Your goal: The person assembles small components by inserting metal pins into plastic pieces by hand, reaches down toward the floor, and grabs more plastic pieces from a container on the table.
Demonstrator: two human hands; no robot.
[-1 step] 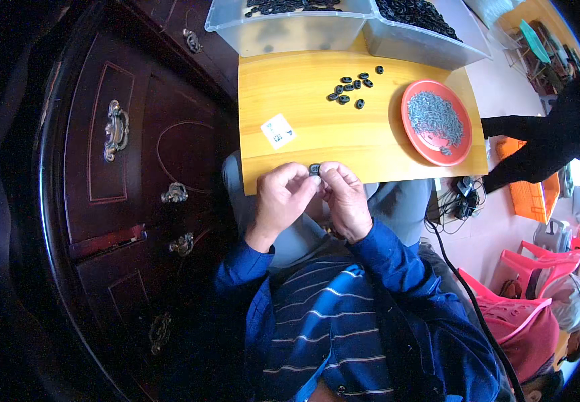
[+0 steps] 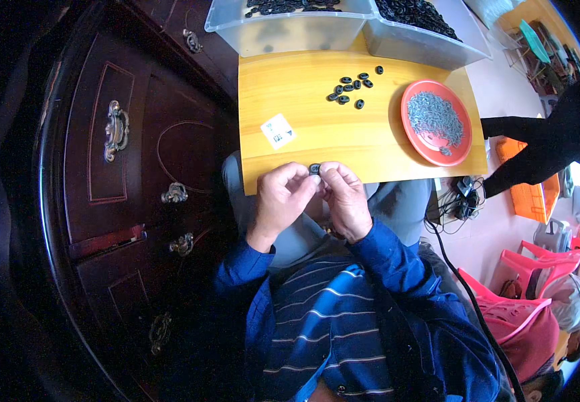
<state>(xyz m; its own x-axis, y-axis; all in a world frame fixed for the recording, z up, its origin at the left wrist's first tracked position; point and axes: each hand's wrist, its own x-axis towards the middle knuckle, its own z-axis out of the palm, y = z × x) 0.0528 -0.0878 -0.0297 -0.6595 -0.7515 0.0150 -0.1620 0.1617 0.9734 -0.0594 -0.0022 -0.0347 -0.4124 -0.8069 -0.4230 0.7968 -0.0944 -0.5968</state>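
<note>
Over the near edge of the yellow wooden surface (image 2: 317, 100), the left hand (image 2: 280, 201) and right hand (image 2: 347, 201) meet, fingers of both pinched shut on one small black ring (image 2: 315, 169) (only partly visible between the fingertips). Farther along the surface lie a white label (image 2: 278, 130), loose black rings (image 2: 350, 85) and an orange plate (image 2: 435, 122) of grey bits. Beyond the surface stand two clear bins (image 2: 303, 30).

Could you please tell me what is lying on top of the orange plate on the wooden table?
The orange plate holds a heap of small grey metal pieces covering most of its middle. Whatever lies beneath the heap is hidden, and single pieces are too small to make out.
</note>
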